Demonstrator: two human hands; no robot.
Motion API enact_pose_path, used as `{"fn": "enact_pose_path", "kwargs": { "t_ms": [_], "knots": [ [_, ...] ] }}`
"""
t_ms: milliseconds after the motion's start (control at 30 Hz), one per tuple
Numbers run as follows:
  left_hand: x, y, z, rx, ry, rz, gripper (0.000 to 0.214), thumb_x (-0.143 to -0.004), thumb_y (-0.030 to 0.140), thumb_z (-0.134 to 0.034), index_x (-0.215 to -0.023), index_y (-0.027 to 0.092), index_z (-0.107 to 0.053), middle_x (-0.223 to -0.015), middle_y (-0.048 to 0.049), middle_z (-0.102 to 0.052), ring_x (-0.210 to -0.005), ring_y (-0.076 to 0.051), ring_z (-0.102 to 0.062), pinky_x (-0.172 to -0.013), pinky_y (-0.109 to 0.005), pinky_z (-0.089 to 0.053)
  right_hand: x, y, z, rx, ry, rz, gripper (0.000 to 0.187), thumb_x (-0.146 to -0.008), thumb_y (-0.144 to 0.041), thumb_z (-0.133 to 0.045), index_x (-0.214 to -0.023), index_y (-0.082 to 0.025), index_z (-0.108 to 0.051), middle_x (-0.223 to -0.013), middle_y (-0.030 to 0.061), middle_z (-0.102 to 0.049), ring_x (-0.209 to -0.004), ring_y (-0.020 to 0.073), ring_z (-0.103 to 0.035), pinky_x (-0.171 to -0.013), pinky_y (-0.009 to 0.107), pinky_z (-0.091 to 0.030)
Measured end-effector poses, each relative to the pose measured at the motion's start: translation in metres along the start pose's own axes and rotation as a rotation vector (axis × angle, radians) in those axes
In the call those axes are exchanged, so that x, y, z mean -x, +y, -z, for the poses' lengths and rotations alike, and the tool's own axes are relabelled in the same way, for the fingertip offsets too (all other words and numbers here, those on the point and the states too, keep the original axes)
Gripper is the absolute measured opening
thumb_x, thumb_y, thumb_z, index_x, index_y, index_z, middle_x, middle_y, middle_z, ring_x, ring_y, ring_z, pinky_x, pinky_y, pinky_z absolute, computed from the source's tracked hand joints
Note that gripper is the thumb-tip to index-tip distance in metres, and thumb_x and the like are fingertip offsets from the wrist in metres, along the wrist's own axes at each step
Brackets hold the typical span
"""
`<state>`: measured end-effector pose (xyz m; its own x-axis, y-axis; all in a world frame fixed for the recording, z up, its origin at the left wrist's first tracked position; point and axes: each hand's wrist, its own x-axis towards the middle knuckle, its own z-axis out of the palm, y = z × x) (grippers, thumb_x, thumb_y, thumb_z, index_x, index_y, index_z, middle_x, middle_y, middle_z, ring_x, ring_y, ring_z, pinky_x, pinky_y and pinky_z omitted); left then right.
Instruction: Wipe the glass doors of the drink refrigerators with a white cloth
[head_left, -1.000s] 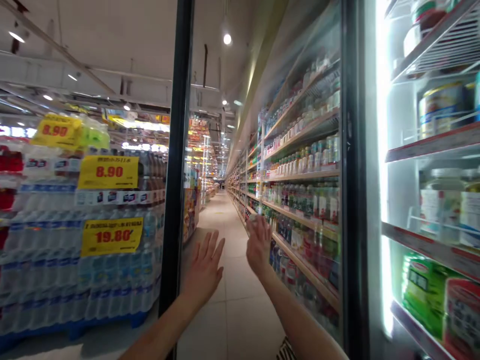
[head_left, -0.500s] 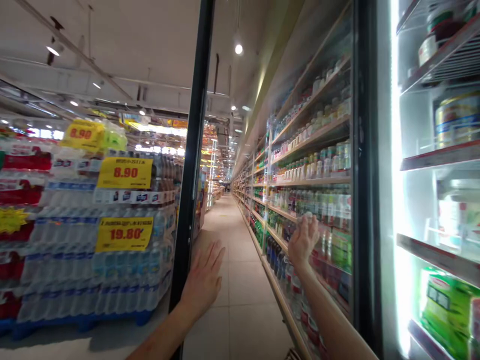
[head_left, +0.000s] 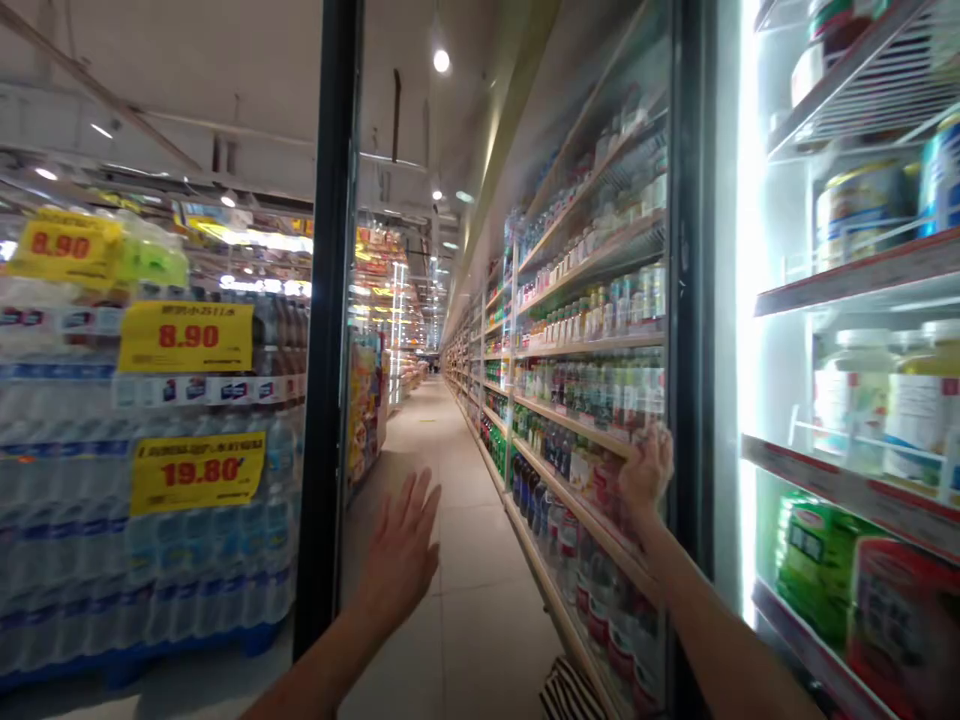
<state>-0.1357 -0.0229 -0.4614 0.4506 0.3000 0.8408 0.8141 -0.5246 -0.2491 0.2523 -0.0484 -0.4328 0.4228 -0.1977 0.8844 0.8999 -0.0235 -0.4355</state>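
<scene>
A glass cooler door (head_left: 450, 250) with a black frame (head_left: 326, 400) stands swung out in front of me. My left hand (head_left: 401, 550) lies flat against the glass, fingers spread. My right hand (head_left: 646, 472) is up at the door's right frame bar (head_left: 684, 350), fingers curled; what they hold, if anything, is not clear. The lit cooler (head_left: 750, 300) is open at the right, with jars (head_left: 855, 400) on a middle shelf and green packs (head_left: 814, 560) below.
Through the glass runs a long tiled aisle (head_left: 465, 560) with drink shelves (head_left: 577, 410) along its right side. At the left stands a stack of bottled water (head_left: 150, 570) with yellow price signs (head_left: 196, 470). Cans (head_left: 862, 210) fill an upper cooler shelf.
My right hand has moved rightward across the glass to the door's right frame bar and curled its fingers. My left hand stays flat on the glass.
</scene>
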Motion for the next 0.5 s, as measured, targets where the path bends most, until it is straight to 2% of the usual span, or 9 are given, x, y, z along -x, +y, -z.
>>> {"fn": "enact_pose_path", "kwargs": {
  "t_ms": [67, 133, 200, 300, 400, 467, 500],
  "knots": [
    [0.001, 0.001, -0.001, -0.004, -0.008, 0.006, 0.057, -0.075, 0.024, -0.047, -0.131, 0.016, -0.044, -0.145, -0.0086, -0.034, -0.135, -0.026, -0.028, -0.105, -0.047, -0.031, -0.001, 0.012, 0.001, -0.005, 0.050, -0.120, 0.051, -0.082, -0.018, -0.032, -0.130, -0.008, -0.046, -0.132, 0.0207, -0.045, -0.129, 0.0291, -0.034, -0.102, 0.053, -0.031],
    [0.003, 0.002, -0.001, -0.014, -0.012, 0.004, 0.058, -0.075, 0.022, -0.045, -0.132, 0.016, -0.042, -0.146, -0.0082, -0.032, -0.135, -0.026, -0.027, -0.106, -0.047, -0.031, 0.010, 0.003, -0.001, -0.020, 0.047, -0.094, 0.049, -0.083, -0.019, -0.033, -0.129, -0.008, -0.047, -0.134, 0.0206, -0.043, -0.130, 0.0292, -0.033, -0.103, 0.054, -0.030],
    [0.006, 0.001, -0.003, -0.019, -0.004, -0.002, 0.058, -0.075, 0.022, -0.045, -0.132, 0.016, -0.043, -0.146, -0.0083, -0.032, -0.135, -0.027, -0.028, -0.105, -0.047, -0.031, 0.030, -0.028, -0.005, -0.048, 0.025, 0.041, 0.047, -0.085, -0.018, -0.033, -0.129, -0.011, -0.047, -0.137, 0.0194, -0.040, -0.133, 0.0284, -0.029, -0.104, 0.054, -0.030],
    [0.014, -0.003, -0.006, -0.025, 0.017, -0.008, 0.058, -0.074, 0.022, -0.046, -0.132, 0.015, -0.043, -0.145, -0.0087, -0.033, -0.134, -0.027, -0.029, -0.105, -0.047, -0.031, 0.075, -0.097, -0.009, -0.115, -0.026, 0.260, 0.047, -0.085, -0.011, -0.034, -0.131, -0.018, -0.046, -0.141, 0.0149, -0.036, -0.136, 0.0252, -0.024, -0.104, 0.052, -0.030],
    [0.021, -0.009, -0.007, -0.032, 0.020, -0.006, 0.058, -0.074, 0.023, -0.046, -0.132, 0.015, -0.043, -0.145, -0.0090, -0.034, -0.134, -0.027, -0.029, -0.105, -0.047, -0.031, 0.123, -0.161, -0.008, -0.210, -0.178, 0.516, 0.051, -0.082, -0.003, -0.036, -0.126, -0.023, -0.051, -0.139, 0.0103, -0.041, -0.138, 0.0239, -0.020, -0.106, 0.049, -0.028],
    [0.025, -0.012, -0.006, -0.037, 0.012, 0.002, 0.058, -0.075, 0.023, -0.046, -0.132, 0.015, -0.042, -0.144, -0.0091, -0.035, -0.134, -0.026, -0.029, -0.106, -0.046, -0.030, 0.144, -0.184, -0.005, -0.275, -0.283, 0.697, 0.049, -0.080, -0.004, -0.041, -0.122, -0.027, -0.054, -0.136, 0.0064, -0.046, -0.137, 0.0221, -0.022, -0.108, 0.046, -0.025],
    [0.026, -0.013, -0.005, -0.042, 0.009, 0.006, 0.058, -0.075, 0.023, -0.046, -0.132, 0.015, -0.042, -0.144, -0.0093, -0.035, -0.135, -0.026, -0.028, -0.107, -0.046, -0.029, 0.149, -0.188, -0.003, -0.292, -0.317, 0.759, 0.048, -0.080, -0.005, -0.043, -0.120, -0.028, -0.055, -0.135, 0.0051, -0.047, -0.137, 0.0215, -0.023, -0.108, 0.045, -0.024]
  ]
}}
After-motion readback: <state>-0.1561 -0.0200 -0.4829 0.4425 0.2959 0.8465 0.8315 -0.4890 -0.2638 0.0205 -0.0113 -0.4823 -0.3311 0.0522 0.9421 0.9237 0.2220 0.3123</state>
